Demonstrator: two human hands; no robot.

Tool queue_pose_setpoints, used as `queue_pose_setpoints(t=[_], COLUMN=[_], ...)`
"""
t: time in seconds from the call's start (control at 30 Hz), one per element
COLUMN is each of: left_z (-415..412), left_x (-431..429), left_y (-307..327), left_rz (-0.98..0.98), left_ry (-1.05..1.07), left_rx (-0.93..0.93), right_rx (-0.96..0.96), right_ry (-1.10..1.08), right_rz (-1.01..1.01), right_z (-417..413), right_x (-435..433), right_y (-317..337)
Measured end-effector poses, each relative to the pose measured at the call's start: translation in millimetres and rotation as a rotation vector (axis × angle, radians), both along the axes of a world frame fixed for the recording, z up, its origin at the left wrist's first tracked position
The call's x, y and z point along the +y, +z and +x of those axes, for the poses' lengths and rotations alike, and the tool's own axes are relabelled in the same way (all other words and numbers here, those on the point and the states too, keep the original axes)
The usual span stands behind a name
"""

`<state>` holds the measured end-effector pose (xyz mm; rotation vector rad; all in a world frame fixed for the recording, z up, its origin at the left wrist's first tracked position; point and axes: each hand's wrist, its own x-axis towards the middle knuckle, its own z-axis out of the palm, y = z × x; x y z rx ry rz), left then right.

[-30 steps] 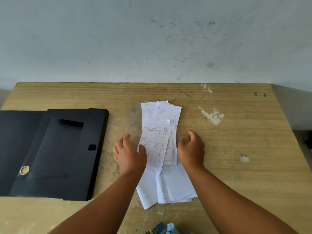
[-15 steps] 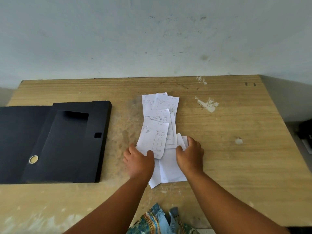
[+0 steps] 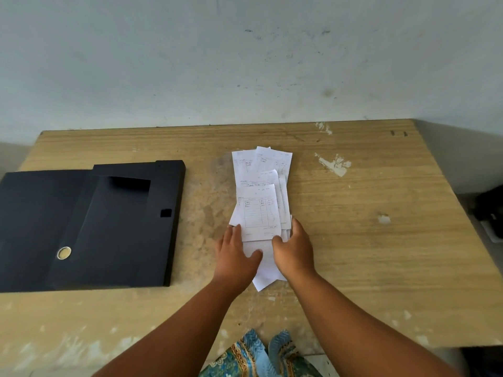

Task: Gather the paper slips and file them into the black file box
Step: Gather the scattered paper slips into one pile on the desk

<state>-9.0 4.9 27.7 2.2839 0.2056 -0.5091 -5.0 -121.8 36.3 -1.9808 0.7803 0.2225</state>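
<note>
The paper slips (image 3: 260, 202) lie in a loose overlapping stack at the centre of the frame, fanned toward the wall, printed sides up. The left hand (image 3: 235, 257) rests flat on the stack's near left edge with its fingers spread open, and the right hand (image 3: 294, 251) lies on the near right edge, fingers loosely curved over the paper, gripping nothing firmly. The two hands cover the lower slips. Well apart at the left of the frame sits the black file box (image 3: 130, 221), lying open and flat, with a round metal ring (image 3: 64, 253) on its flap. Everything rests on a worn wooden table (image 3: 381, 240) marked with white paint chips, pushed against a scuffed pale wall (image 3: 245, 63). Patterned blue cloth (image 3: 255, 357) shows at the bottom edge.
</note>
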Motion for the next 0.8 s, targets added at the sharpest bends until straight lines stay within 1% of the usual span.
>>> queue_pose_setpoints(t=[0.07, 0.23, 0.4, 0.47, 0.63, 0.7, 0.8], left_z=[-1.9, -1.2, -0.7, 1.4, 5.6, 9.4, 14.1], left_x=[4.3, 16.2, 26.7, 31.4, 42.0, 43.8, 41.5], left_y=[-2.3, -4.4, -4.9, -7.9, -10.5, -11.9, -14.1], left_rz=[0.005, -0.05, -0.012, -0.016, 0.015, 0.039, 0.097], left_ry=[-0.063, -0.118, -0.238, -0.22, -0.208, -0.257, -0.334], left_rx=[0.006, -0.023, -0.018, -0.038, -0.173, -0.157, -0.082], right_rx=[-0.008, -0.014, -0.044, -0.058, -0.056, -0.042, -0.029], right_ry=[0.009, -0.052, -0.121, -0.159, -0.211, -0.203, -0.16], right_rz=[0.031, 0.11, 0.141, 0.127, 0.018, -0.004, -0.024], right_z=[1.2, 2.1, -1.5, -3.0, -0.4, 3.4, 13.0], right_x=[4.7, 14.7, 18.4, 17.1, 6.9, 2.1, -3.5], right_y=[0.4, -3.6, -7.0, -6.3, -5.4, -7.2, -8.6])
